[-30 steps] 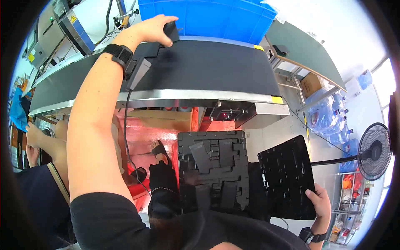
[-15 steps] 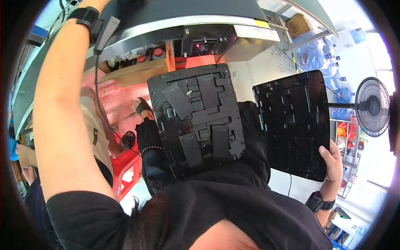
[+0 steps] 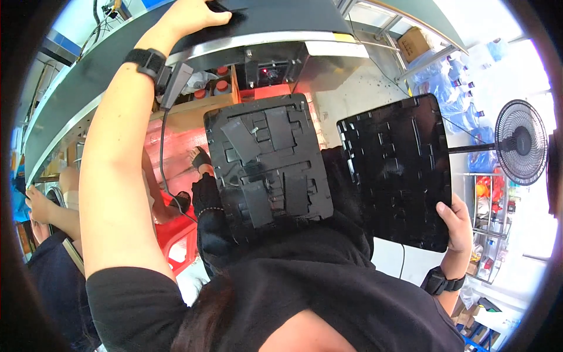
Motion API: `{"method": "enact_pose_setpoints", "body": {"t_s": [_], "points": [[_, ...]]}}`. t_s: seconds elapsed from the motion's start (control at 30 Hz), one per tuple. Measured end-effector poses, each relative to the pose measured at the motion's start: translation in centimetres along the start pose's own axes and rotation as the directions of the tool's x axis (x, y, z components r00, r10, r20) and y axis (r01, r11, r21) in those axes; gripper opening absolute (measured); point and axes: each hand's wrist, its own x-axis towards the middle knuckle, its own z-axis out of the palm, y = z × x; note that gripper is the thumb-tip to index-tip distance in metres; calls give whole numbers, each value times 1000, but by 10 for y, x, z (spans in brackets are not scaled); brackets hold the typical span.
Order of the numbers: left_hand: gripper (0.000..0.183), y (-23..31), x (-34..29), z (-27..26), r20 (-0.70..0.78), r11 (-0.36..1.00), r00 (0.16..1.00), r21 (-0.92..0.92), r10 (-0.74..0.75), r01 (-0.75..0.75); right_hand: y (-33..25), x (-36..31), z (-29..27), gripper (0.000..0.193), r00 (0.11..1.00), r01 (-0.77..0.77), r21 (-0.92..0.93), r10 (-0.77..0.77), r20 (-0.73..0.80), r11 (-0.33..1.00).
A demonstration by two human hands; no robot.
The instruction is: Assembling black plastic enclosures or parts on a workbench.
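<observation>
On my lap lies a black moulded plastic tray [image 3: 321, 202]. In its recesses sit several flat, dark rectangular pieces, such as one flat black piece [image 3: 257, 202]; another leans askew. My right hand [image 3: 456, 222] grips a second black plastic tray [image 3: 404, 170] by its right edge, holding it up beside the first. At the top edge, my left hand [image 3: 196, 17] reaches over the dark tabletop [image 3: 281, 17], thumb spread from the fingers. A dark patch shows beside the thumb, and part of the fingers is cut off by the picture's edge.
A cable with a grey plug [image 3: 177, 85] hangs from my left wrist strap. Under the table stands a cardboard box [image 3: 187, 111] with red-capped bottles. A black fan [image 3: 521, 142] is at the right. Another person's hand [image 3: 38, 205] is at far left, near a red stool [image 3: 176, 240].
My left hand has come into view over the tabletop, and its forearm has shifted right. The right hand still holds its tray, slightly further left in the picture.
</observation>
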Motion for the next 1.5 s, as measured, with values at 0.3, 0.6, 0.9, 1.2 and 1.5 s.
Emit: {"method": "enact_pose_setpoints", "body": {"t_s": [0.3, 0.6, 0.9, 1.2, 1.5], "points": [[53, 40, -128, -44, -131, 665, 890, -713, -437, 223, -23, -38, 26, 63, 874, 457, -33, -442, 199, 889], [39, 50, -235, -90, 265, -264, 674, -959, -690, 106, -12, -40, 186, 56, 28, 988, -142, -851, 524, -55], [24, 78, -274, -121, 320, -423, 501, -900, -804, -105, 37, -98, 269, 67, -338, 941, 167, -769, 542, -296], [24, 57, -334, -50, 302, -364, 560, -931, -771, 1, 17, -64, 236, 42, -515, 714, 691, -586, 626, 112], [24, -19, -302, -106, -117, 58, 564, -991, -818, -121, 13, 89, 186, 38, 459, 886, -289, -592, 662, 363]]}}
